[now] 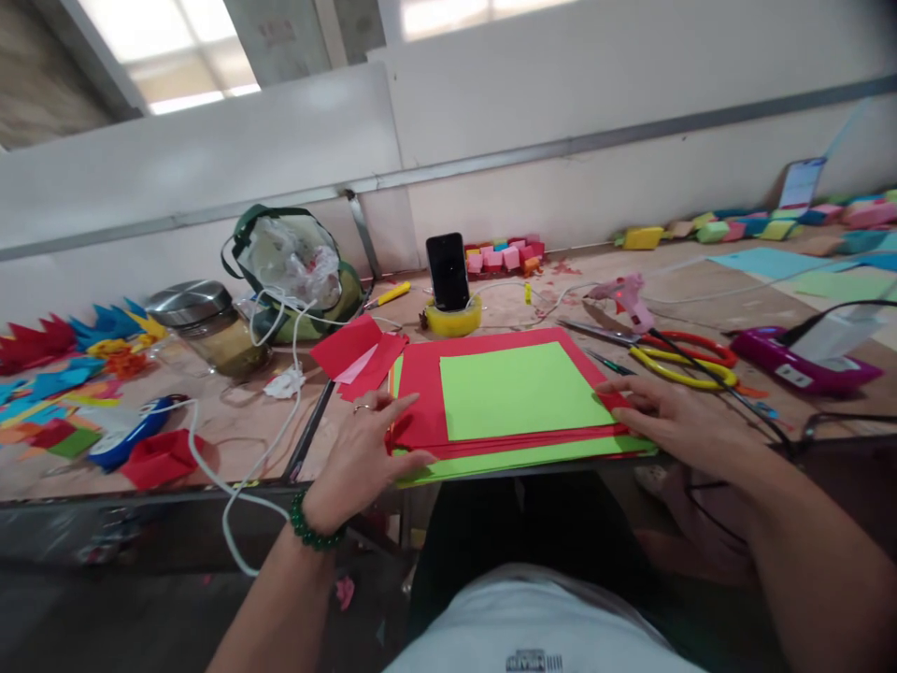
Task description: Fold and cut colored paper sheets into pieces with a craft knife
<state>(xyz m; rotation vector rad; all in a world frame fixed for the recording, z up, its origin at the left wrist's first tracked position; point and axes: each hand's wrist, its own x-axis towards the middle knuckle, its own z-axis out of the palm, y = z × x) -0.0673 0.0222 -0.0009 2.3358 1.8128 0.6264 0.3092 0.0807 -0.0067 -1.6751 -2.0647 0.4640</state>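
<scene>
A stack of red paper sheets lies at the table's front edge, with a smaller light green sheet on top. Longer green sheets stick out beneath it along the front. My left hand, with a ring and a green bead bracelet at the wrist, rests at the stack's left edge, thumb and forefinger spread apart. At the right edge, my right hand has its fingers closed on a small red paper piece or edge. Folded red paper lies just beyond my left hand.
Scissors and a pink glue gun lie right of the stack. A phone stands in a yellow tape roll behind it. A glass jar, a bag and a white cable are on the left.
</scene>
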